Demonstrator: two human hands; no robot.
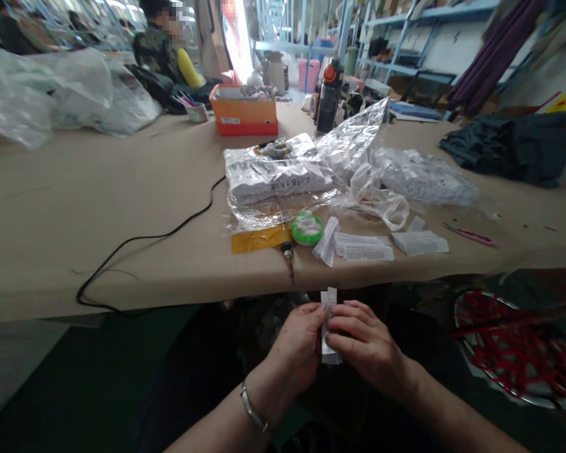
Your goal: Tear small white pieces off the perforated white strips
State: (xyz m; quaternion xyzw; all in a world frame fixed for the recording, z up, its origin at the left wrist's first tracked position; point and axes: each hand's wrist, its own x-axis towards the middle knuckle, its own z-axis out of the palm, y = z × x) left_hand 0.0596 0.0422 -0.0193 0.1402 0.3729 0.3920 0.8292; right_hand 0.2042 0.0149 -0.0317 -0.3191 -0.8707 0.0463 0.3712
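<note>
Pinching white strips (331, 357) between left fingers (315, 310) and right fingers (351, 325), ends protruding past both.

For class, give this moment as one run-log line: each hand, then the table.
Left hand: holds paper strips | Right hand: holds same strips | On table: green tub, pointed tool, strip piles

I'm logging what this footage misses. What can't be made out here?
Head view throughout:
Any lettering on the white strips: too small, partly covered by the right hand.
Print on the loose labels: too small.
Red material at right: blurred.
Left forearm: partly cut off by the bottom edge.
</note>
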